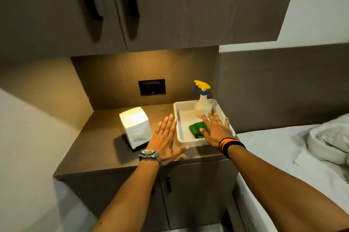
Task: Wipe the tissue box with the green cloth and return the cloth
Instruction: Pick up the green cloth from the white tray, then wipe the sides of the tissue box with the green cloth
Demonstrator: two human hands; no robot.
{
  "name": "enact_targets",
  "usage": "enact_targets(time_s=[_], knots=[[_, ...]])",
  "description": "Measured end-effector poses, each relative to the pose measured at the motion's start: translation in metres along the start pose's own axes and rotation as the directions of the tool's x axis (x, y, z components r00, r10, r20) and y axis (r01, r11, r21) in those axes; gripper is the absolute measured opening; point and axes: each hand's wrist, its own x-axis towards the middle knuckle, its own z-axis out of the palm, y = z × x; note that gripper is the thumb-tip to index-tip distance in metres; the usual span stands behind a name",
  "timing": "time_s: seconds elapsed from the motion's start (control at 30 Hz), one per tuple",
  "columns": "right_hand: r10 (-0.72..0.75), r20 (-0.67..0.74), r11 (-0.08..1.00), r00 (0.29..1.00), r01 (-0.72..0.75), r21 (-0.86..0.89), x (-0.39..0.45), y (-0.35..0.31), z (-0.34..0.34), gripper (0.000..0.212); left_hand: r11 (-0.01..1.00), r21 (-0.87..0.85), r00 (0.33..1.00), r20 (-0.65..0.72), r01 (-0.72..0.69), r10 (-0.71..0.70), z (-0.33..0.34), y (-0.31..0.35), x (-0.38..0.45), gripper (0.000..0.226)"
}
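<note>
A: Start nearest. What do the arms show?

B: Two bare forearms reach forward over the cabinet. The left hand point(166, 140) is flat, fingers together and spread open, palm down, holding nothing. A metal wristwatch point(150, 154) sits on that wrist. It hovers over the wooden surface point(105, 148), between the box and the tray.

A: And the other one?

B: The right hand point(217, 130) is likewise open and flat, empty, with striped bands point(229, 144) on the wrist. It lies over the near right part of the white tray point(178, 118). I cannot tell whether it touches anything.

A: Locate the task items.

B: The green cloth point(197, 128) lies bunched inside the tray, at its near end, partly covered by the right hand. The tissue box point(136, 127), white and upright, stands on the surface left of the tray, just beside the left hand and apart from it.

A: Further back?

B: A spray bottle point(203, 102) with a yellow and blue trigger head stands upright in the far end of the tray. Behind it, a dark socket plate point(152, 87) is set in the lit back panel. Overhead cabinets point(132, 5) with black handles hang above. A bed point(294, 156) with rumpled white linen lies to the right.
</note>
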Motion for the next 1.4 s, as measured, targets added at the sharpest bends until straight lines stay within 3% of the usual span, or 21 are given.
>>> enact_targets(time_s=[0.17, 0.3, 0.5, 0.57, 0.67, 0.73, 0.83, 0.93, 1.03, 1.1, 1.17, 1.23, 1.3, 1.4], knots=[[0.005, 0.209, 0.997, 0.978, -0.022, 0.078, 0.057, 0.011, 0.022, 0.074, 0.998, 0.044, 0.991, 0.126, 0.036, -0.041, 0.021, -0.006, 0.055, 0.129], [0.062, 0.343, 0.985, 0.937, -0.112, 0.129, 0.077, 0.011, 0.040, 0.089, 0.996, 0.078, 0.971, 0.237, -0.033, 0.014, 0.043, -0.004, 0.080, 0.146], [0.123, 0.400, 0.971, 0.908, -0.194, 0.142, 0.083, 0.004, 0.053, 0.099, 1.000, -0.008, 0.950, 0.310, -0.029, 0.030, 0.069, -0.008, 0.091, 0.149], [0.131, 0.364, 0.970, 0.922, -0.195, 0.145, 0.084, 0.002, 0.050, 0.082, 0.999, -0.024, 0.951, 0.306, -0.031, 0.036, 0.068, -0.008, 0.090, 0.147], [0.162, 0.216, 0.960, 0.963, -0.204, 0.190, 0.082, -0.002, 0.046, 0.046, 0.999, -0.037, 0.955, 0.293, -0.036, 0.045, 0.058, -0.007, 0.083, 0.146], [0.195, 0.113, 0.946, 0.974, -0.217, 0.240, 0.078, -0.004, 0.042, 0.032, 0.998, -0.005, 0.967, 0.245, -0.064, 0.063, 0.045, -0.011, 0.078, 0.142], [0.206, -0.060, 0.930, 0.977, -0.176, 0.323, 0.077, -0.023, 0.024, 0.023, 0.996, 0.081, 0.997, 0.060, -0.045, 0.040, 0.009, -0.035, 0.066, 0.129], [0.202, -0.175, 0.858, 0.964, -0.088, 0.507, 0.086, -0.071, -0.009, 0.031, 0.988, 0.152, 0.995, -0.096, 0.024, -0.009, -0.043, -0.067, 0.057, 0.124], [0.045, -0.277, 0.746, 0.960, 0.152, 0.648, 0.098, -0.136, -0.045, 0.042, 0.975, 0.184, 0.976, -0.202, 0.122, -0.084, -0.088, -0.105, 0.046, 0.126], [-0.112, -0.328, 0.725, 0.938, 0.303, 0.618, 0.105, -0.170, -0.060, 0.051, 0.963, 0.180, 0.965, -0.209, 0.198, -0.159, -0.103, -0.132, 0.035, 0.131], [-0.253, -0.317, 0.771, 0.914, 0.389, 0.505, 0.108, -0.195, -0.063, 0.056, 0.946, 0.161, 0.950, -0.188, 0.281, -0.250, -0.101, -0.158, 0.018, 0.137], [-0.421, -0.262, 0.824, 0.869, 0.486, 0.290, 0.105, -0.209, -0.053, 0.061, 0.931, 0.103, 0.932, -0.138, 0.349, -0.334, -0.087, -0.177, 0.001, 0.144], [-0.570, -0.159, 0.810, 0.806, 0.584, 0.055, 0.096, -0.216, -0.033, 0.063, 0.916, 0.003, 0.914, -0.070, 0.400, -0.399, -0.064, -0.188, -0.014, 0.149], [-0.624, -0.055, 0.779, 0.779, 0.626, 0.022, 0.077, -0.216, -0.001, 0.060, 0.888, -0.143, 0.898, 0.008, 0.437, -0.440, -0.031, -0.189, -0.028, 0.156]])
